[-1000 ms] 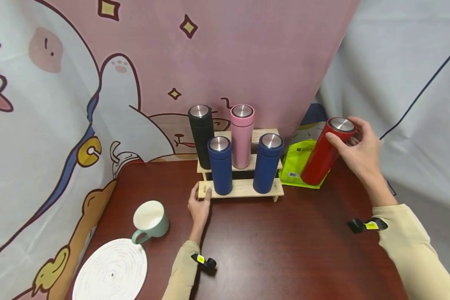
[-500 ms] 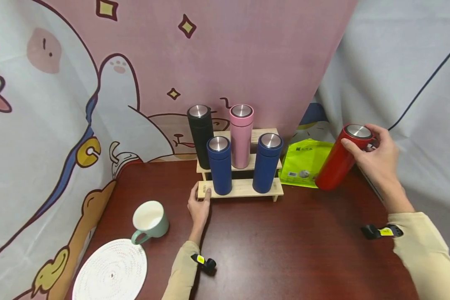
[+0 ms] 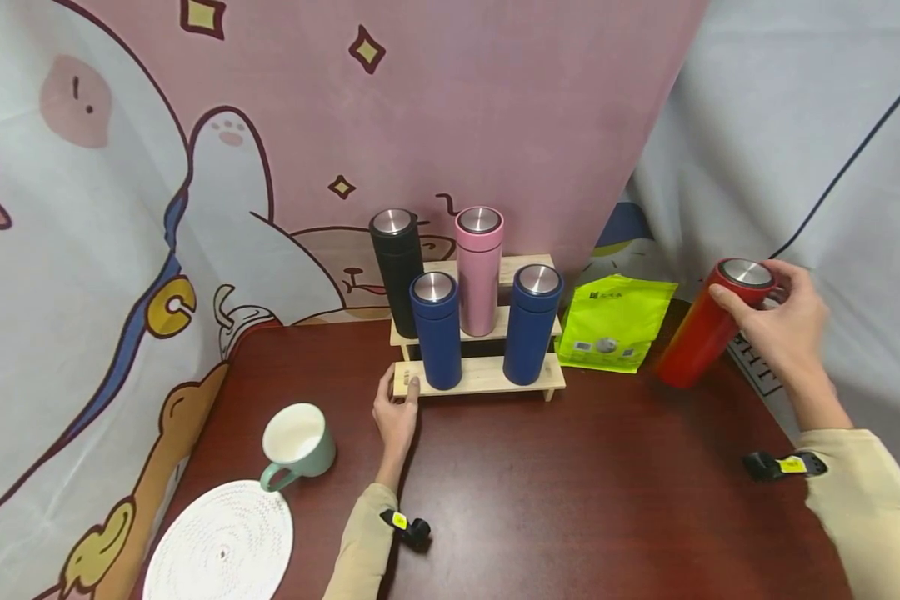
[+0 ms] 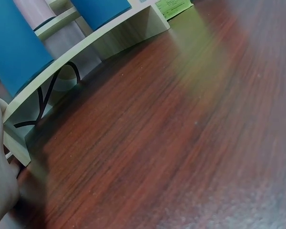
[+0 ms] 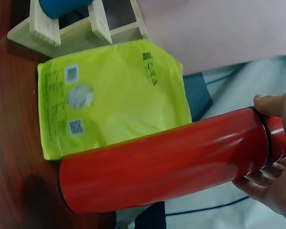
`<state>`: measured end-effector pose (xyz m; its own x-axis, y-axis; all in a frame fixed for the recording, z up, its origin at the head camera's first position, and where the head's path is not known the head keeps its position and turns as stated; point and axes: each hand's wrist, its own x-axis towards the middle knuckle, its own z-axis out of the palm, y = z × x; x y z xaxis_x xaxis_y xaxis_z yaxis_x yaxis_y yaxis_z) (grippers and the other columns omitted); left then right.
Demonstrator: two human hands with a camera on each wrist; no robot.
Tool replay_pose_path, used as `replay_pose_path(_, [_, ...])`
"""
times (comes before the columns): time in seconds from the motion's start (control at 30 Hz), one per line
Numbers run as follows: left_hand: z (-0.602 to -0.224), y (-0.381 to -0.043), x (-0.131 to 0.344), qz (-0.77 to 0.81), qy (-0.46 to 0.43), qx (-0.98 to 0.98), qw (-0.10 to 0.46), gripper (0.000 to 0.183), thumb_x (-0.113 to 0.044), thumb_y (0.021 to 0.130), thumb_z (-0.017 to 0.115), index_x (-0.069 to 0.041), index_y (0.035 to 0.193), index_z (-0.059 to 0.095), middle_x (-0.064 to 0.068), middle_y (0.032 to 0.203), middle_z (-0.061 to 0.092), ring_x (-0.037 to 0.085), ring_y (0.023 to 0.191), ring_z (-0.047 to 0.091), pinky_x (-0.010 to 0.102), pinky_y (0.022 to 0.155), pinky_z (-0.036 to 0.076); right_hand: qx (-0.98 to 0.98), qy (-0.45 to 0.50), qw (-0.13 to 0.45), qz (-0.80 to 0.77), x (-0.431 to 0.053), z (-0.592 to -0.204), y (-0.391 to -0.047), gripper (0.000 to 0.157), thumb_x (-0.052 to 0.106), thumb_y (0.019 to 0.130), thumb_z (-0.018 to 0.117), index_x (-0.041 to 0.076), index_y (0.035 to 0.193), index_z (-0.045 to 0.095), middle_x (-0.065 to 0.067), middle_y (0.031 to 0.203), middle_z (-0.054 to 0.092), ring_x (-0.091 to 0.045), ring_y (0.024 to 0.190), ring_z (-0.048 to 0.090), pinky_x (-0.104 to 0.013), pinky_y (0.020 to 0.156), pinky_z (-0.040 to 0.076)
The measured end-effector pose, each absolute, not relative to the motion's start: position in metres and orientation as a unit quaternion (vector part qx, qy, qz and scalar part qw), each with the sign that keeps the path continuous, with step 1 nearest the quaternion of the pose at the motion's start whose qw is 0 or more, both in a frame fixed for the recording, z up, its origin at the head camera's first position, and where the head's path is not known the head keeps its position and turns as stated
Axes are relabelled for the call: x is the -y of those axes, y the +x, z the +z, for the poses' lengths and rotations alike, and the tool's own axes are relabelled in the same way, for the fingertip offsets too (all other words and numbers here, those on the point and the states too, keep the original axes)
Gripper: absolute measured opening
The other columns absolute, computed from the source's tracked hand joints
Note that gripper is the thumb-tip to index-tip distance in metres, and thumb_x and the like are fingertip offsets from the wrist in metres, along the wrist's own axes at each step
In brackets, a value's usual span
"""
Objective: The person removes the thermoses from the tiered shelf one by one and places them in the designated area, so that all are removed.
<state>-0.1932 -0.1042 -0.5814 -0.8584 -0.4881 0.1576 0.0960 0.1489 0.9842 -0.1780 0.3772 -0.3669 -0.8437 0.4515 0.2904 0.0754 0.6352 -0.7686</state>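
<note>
My right hand (image 3: 783, 321) grips a red thermos bottle (image 3: 708, 329) round its top, just under the silver lid. The bottle leans, its base toward the yellow-green pouch (image 3: 615, 323); in the right wrist view the red body overlaps the pouch's edge. At the left end of the wooden tiered rack (image 3: 483, 377), my left hand (image 3: 396, 417) holds the lower step, thumb on top. Two blue thermos bottles (image 3: 440, 337) stand on that step. Behind them, a black thermos bottle (image 3: 399, 267) and a pink one (image 3: 480, 271) stand on a higher step.
A pale green mug (image 3: 311, 446) stands at the left, by a round white woven mat (image 3: 221, 542). Printed cloth (image 3: 540, 108) hangs behind the dark red wooden table (image 3: 570, 492), and white cloth borders its right side.
My right hand has carried the red bottle to the right and lower, so the yellow-green pouch now shows whole in the head view. My left hand stays on the rack.
</note>
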Motion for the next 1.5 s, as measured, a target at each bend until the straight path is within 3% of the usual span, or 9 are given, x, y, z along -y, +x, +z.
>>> replay_pose_path(0.23, [-0.584, -0.195, 0.103, -0.643, 0.131, 0.714, 0.243, 0.051, -0.013, 0.088, 0.079, -0.013, 0.137, 0.064, 0.015, 0.119, 0.073, 0.028, 0.104, 0.067, 0.013, 0.074, 0.046, 0.866, -0.201, 0.226, 0.398, -0.389, -0.373, -0.177, 0.074, 0.043, 0.087, 0.076, 0.021, 0.15, 0.045, 0.015, 0.127, 0.05, 0.001, 0.114, 0.046, -0.02, 0.104, 0.042])
replay_pose_path(0.43, [-0.584, -0.195, 0.1, -0.651, 0.129, 0.706, 0.247, 0.053, -0.009, 0.089, 0.077, -0.007, 0.14, 0.06, 0.02, 0.118, 0.072, 0.032, 0.104, 0.067, 0.011, 0.071, 0.046, 0.859, -0.223, 0.235, 0.396, -0.396, -0.381, -0.177, 0.076, 0.043, 0.084, 0.079, 0.017, 0.147, 0.047, 0.023, 0.116, 0.048, 0.009, 0.1, 0.042, -0.015, 0.089, 0.038])
replay_pose_path(0.57, [-0.584, -0.194, 0.102, -0.646, 0.124, 0.712, 0.244, 0.053, -0.01, 0.09, 0.077, -0.007, 0.14, 0.06, 0.019, 0.116, 0.073, 0.028, 0.1, 0.067, 0.012, 0.071, 0.047, 0.85, -0.246, 0.226, 0.406, -0.403, -0.387, -0.177, 0.078, 0.044, 0.083, 0.079, 0.014, 0.147, 0.045, 0.03, 0.101, 0.037, 0.012, 0.091, 0.037, -0.014, 0.081, 0.034])
replay_pose_path(0.97, [-0.583, -0.193, 0.103, -0.641, 0.128, 0.721, 0.232, 0.052, -0.015, 0.091, 0.077, -0.01, 0.14, 0.06, 0.012, 0.117, 0.074, 0.013, 0.093, 0.066, 0.016, 0.072, 0.05, 0.837, -0.285, 0.218, 0.414, -0.413, -0.401, -0.18, 0.079, 0.047, 0.079, 0.081, 0.02, 0.144, 0.046, 0.029, 0.099, 0.038, 0.013, 0.085, 0.038, -0.013, 0.08, 0.034])
replay_pose_path(1.33, [-0.586, -0.194, 0.103, -0.637, 0.134, 0.724, 0.228, 0.052, -0.018, 0.091, 0.077, -0.018, 0.14, 0.062, 0.008, 0.12, 0.074, 0.016, 0.1, 0.065, 0.016, 0.075, 0.05, 0.85, -0.275, 0.215, 0.394, -0.412, -0.399, -0.183, 0.084, 0.044, 0.082, 0.078, 0.011, 0.149, 0.04, 0.024, 0.107, 0.039, 0.012, 0.089, 0.033, -0.014, 0.084, 0.031])
replay_pose_path(1.5, [-0.586, -0.194, 0.104, -0.638, 0.132, 0.722, 0.233, 0.051, -0.017, 0.091, 0.077, -0.015, 0.14, 0.062, 0.011, 0.121, 0.073, 0.017, 0.101, 0.066, 0.016, 0.075, 0.049, 0.857, -0.266, 0.203, 0.391, -0.407, -0.391, -0.182, 0.087, 0.043, 0.082, 0.078, 0.01, 0.152, 0.037, 0.019, 0.112, 0.043, 0.01, 0.089, 0.035, -0.015, 0.084, 0.031])
